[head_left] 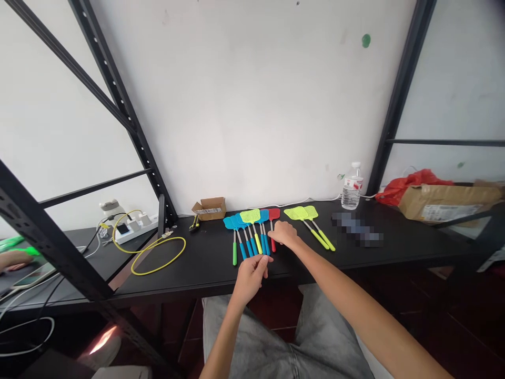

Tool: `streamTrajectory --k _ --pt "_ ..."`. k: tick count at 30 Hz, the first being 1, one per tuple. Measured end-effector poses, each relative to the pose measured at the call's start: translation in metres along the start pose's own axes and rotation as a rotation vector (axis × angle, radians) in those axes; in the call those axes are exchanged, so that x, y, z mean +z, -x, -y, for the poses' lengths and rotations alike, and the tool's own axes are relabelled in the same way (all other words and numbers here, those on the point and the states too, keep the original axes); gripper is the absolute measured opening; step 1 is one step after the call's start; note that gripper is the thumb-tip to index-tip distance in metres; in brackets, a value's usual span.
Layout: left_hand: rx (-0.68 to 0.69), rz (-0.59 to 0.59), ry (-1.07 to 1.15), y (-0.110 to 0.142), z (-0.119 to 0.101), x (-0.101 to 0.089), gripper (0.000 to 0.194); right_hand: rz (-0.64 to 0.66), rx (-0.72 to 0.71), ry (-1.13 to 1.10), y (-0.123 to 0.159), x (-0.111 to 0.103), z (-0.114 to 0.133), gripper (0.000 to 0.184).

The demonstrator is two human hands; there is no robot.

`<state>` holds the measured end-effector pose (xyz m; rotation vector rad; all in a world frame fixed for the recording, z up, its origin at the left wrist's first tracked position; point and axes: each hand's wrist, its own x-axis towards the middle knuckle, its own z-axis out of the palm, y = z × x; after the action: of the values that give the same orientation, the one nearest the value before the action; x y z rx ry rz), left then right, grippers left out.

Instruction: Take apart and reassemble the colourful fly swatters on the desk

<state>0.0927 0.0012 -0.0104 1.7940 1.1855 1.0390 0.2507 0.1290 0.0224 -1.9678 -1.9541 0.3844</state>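
Note:
Fly swatters lie in a fanned row on the black shelf top. Several blue swatters [231, 223] have blue handles, and one green handle [234, 253] is at the left end. A yellow-green swatter [250, 216] lies on top of them. The red fly swatter [273, 213] is at the row's right end, with my right hand [284, 233] closed on its shaft. My left hand [250, 276] is just in front of the handle ends, fingers loosely bent and apart, with nothing visible in them. Two more yellow-green swatters [302, 213] overlap, right of my right hand.
A small open cardboard box [210, 209] stands against the wall. Left are a yellow cable [158, 258] and a white power strip [138, 229]. A water bottle [351, 187], a blurred item [357, 229] and a large carton [445, 202] are right. Another person's hand [16, 259] shows far left.

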Motion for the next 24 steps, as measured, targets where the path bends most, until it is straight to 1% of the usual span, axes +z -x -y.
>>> streamTrajectory --k 2,5,9,13,16,18,20,22,24 --pt "-0.001 -0.005 -0.005 0.0 0.0 0.001 0.052 0.067 0.004 -0.043 -0.001 -0.003 -0.005 0.02" --pt "-0.004 -0.009 -0.006 0.0 0.0 0.001 0.053 0.124 0.0 -0.133 0.002 -0.006 -0.018 0.027" --pt "-0.01 -0.007 -0.004 0.0 -0.001 0.0 0.053 0.095 -0.019 -0.297 0.016 -0.006 -0.04 0.034" --pt "-0.012 -0.008 0.0 -0.001 0.0 -0.001 0.052 0.058 -0.061 -0.599 0.038 -0.004 -0.053 0.029" --pt "-0.021 -0.011 0.007 -0.003 0.001 0.0 0.052 0.087 -0.094 -0.878 0.053 0.001 -0.049 0.024" --pt "-0.028 -0.022 0.024 -0.005 0.001 0.001 0.052 0.134 -0.158 -1.001 0.063 0.005 -0.041 0.024" --pt "-0.035 -0.036 0.055 -0.006 0.0 0.002 0.053 0.163 -0.253 -1.048 0.072 0.009 -0.031 0.026" --pt "-0.032 -0.034 0.085 -0.006 -0.001 0.003 0.052 0.154 -0.336 -1.055 0.08 0.012 -0.02 0.027" --pt "-0.02 -0.018 0.095 -0.006 -0.002 0.004 0.05 0.14 -0.377 -1.076 0.086 0.015 -0.01 0.026"
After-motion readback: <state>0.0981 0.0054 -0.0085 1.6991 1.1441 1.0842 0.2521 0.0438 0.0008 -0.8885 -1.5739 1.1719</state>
